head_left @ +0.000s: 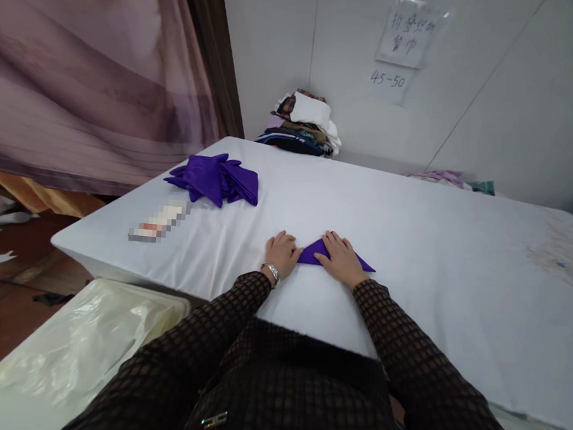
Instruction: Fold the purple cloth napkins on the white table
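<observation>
A purple cloth napkin (pixel 309 253), folded into a low triangle, lies on the white-covered table (pixel 411 286) in front of me. My right hand (pixel 339 256) lies flat across its middle, fingers stretched out and pressing on the fabric. The napkin's right corner shows past the wrist. My left hand (pixel 282 253), with a silver bracelet at the wrist, rests palm down at the left corner, its fingers extended and the thumb side touching the napkin's edge. That corner is partly hidden by the hand.
Several purple napkins (pixel 217 179) lie in a loose pile at the table's far left, with a blurred-out flat object (pixel 159 221) in front. Folded clothes (pixel 304 123) are stacked behind the table. A plastic-covered white surface (pixel 90 338) stands at lower left; a pink curtain (pixel 94 57) hangs beyond.
</observation>
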{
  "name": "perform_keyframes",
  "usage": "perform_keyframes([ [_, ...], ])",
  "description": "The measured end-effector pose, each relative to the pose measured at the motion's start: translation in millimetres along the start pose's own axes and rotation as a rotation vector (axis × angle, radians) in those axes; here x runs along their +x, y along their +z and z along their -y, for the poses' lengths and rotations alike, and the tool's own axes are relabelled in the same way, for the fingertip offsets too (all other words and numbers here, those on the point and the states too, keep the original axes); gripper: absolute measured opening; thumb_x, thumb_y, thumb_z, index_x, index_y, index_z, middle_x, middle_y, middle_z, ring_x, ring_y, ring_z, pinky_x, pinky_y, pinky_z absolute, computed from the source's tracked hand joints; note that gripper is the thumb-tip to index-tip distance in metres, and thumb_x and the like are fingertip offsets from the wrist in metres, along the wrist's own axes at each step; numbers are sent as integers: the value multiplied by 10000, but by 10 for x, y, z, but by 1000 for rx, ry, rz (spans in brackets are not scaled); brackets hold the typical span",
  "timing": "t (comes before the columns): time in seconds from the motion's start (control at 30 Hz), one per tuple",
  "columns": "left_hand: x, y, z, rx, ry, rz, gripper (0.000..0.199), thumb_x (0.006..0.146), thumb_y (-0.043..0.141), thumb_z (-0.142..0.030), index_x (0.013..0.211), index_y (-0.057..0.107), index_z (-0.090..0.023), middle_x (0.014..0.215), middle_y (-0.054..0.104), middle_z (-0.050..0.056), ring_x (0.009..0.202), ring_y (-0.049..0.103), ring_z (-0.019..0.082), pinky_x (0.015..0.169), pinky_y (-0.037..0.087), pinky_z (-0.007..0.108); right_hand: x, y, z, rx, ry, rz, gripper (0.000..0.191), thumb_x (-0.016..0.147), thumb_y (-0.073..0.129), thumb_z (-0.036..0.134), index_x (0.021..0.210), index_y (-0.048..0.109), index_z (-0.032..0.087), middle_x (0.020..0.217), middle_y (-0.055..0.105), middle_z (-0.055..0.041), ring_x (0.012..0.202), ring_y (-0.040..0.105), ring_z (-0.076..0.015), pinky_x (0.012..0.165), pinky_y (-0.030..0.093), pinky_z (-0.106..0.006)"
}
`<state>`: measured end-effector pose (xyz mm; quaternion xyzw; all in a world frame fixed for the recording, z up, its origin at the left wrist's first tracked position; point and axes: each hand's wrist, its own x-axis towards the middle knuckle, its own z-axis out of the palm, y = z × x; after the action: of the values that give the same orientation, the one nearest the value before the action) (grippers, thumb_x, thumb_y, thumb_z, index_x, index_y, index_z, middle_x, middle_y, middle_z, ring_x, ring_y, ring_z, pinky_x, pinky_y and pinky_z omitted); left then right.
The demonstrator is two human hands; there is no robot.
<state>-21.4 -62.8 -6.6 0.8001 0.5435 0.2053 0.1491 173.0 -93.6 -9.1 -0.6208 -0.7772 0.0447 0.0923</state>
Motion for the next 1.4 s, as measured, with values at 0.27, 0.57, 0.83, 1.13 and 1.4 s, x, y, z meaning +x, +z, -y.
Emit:
perform_keyframes([
  [0.27, 1, -12, 11, 63, 6, 4, 231, 847, 515, -356, 703, 607, -200, 1190, 589, 47, 1304, 339, 256, 1071, 212, 500, 4, -3, -3, 1, -5, -2, 688, 916, 202, 571, 1420, 314, 116, 1495, 279, -108, 1383, 193, -232, 1099, 156, -427],
  [0.57, 8, -78, -221, 41, 85, -45, 279, 895, 443, -363, 1091, 581, -220, 1328, 516, 62, 1300, 362, 219, 1097, 172, 491, 12, 26, -18, 11, -11, -5, 655, 918, 244, 538, 1431, 291, 133, 1503, 263, -107, 1387, 178, -237, 1100, 145, -438],
  [0.83, 103, 197, -544, 89, 388, 225, 738, 866, 353, -576, 1437, 231, -124, 1520, 205, 122, 1399, 149, 266, 1127, 114, 471, 7, 23, -48, -14, -62, 20, 592, 923, 296, 425, 1443, 269, 144, 1503, 264, -103, 1389, 164, -249, 1090, 178, -445],
  [1.13, 122, 253, -458, 87, 317, 284, 805, 858, 301, -604, 1446, 164, -73, 1521, 168, 159, 1405, 130, 248, 1132, 127, 427, 20, -36, -55, 49, -52, 56, 571, 932, 258, 384, 1440, 266, 124, 1509, 243, -112, 1390, 169, -240, 1101, 158, -431],
  [1.4, 120, 280, -445, 130, 334, 262, 812, 853, 292, -620, 1444, 165, -77, 1515, 189, 168, 1402, 149, 247, 1126, 149, 422, 30, -86, -72, 65, -65, 98, 569, 935, 249, 373, 1451, 233, 133, 1517, 222, -112, 1395, 150, -234, 1104, 148, -428],
])
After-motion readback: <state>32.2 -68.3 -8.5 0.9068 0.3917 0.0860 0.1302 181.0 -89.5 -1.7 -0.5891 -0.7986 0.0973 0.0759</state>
